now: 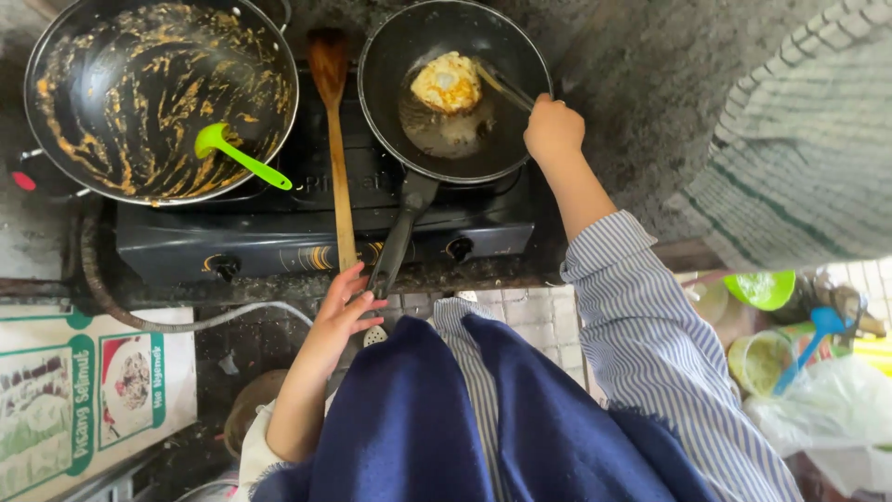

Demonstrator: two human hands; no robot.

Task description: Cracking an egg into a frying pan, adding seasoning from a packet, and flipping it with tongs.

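Observation:
A black frying pan (520, 56) sits on the right burner of a black two-burner stove (279, 237), with a fried egg (447, 82) and some oil in it. My right hand (553, 128) is at the pan's right rim, closed on a thin metal utensil (502, 85) that reaches toward the egg. My left hand (342, 309) is at the end of the pan's long black handle (398, 237), fingers curled against it. Striped sleeves and a dark blue cloth cover my arms and chest.
A large wok (158, 93) smeared with orange sauce holds a green spoon (240, 154) on the left burner. A wooden spatula (334, 121) lies between the pans. Green bowls (762, 288), a blue spoon (810, 339) and plastic bags crowd the right. A printed carton (84, 390) lies lower left.

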